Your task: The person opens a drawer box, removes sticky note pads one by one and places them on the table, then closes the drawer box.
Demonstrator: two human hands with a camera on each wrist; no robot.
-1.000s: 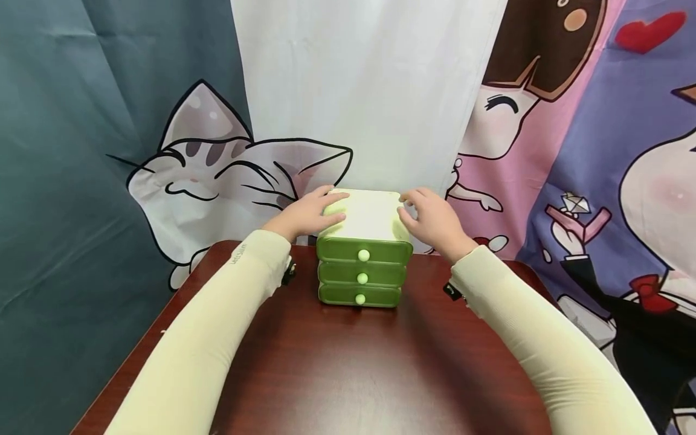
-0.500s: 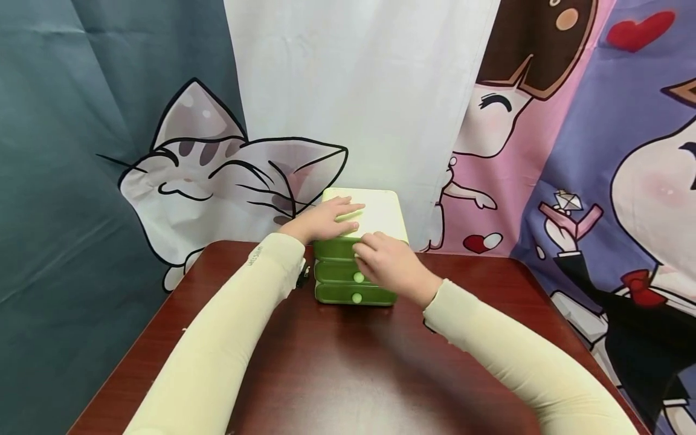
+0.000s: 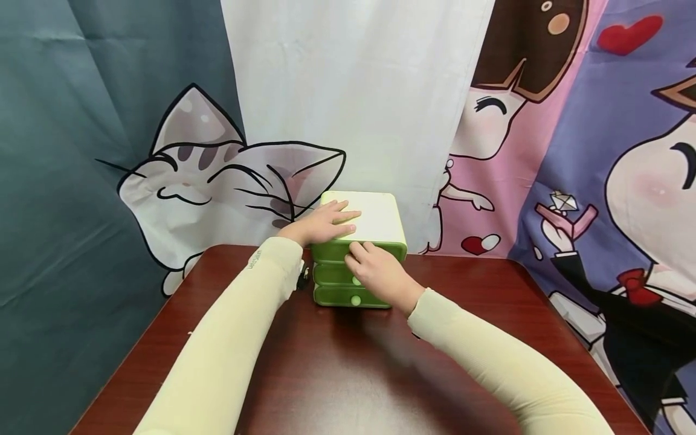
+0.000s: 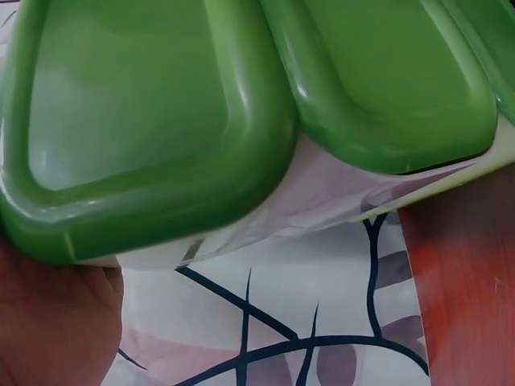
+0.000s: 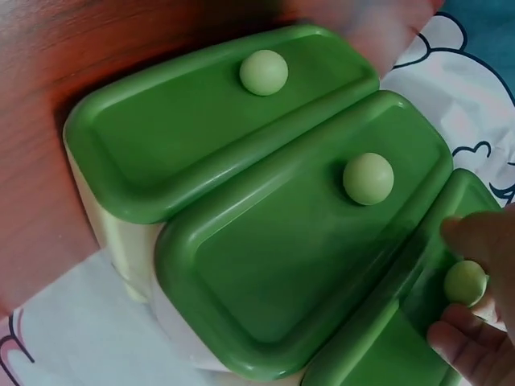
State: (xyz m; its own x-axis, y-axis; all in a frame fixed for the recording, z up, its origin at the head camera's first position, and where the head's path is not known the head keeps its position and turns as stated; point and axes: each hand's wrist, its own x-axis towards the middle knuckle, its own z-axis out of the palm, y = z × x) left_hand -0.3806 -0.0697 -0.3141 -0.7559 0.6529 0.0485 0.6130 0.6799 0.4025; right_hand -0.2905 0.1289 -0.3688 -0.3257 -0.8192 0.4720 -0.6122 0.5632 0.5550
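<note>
A small drawer cabinet with a cream top (image 3: 375, 211) and three green drawer fronts stands at the back of the table. My left hand (image 3: 322, 223) rests on the left of its top, fingers straight and spread. In the left wrist view only part of that hand (image 4: 60, 322) shows, beside the top drawer front (image 4: 137, 104). My right hand (image 3: 377, 269) is at the top drawer. Its thumb and fingers are around the pale green drawer knob (image 5: 465, 281) in the right wrist view. In the head view this hand hides that knob.
The middle drawer knob (image 5: 368, 178) and the bottom drawer knob (image 5: 264, 72) stick out from their fronts. The dark red table (image 3: 337, 374) ends just behind the cabinet, where a printed cloth (image 3: 359, 90) hangs.
My right hand has moved from the cabinet's right top edge down and left to the top drawer knob. The left hand has shifted slightly right and lies flatter on the top.
</note>
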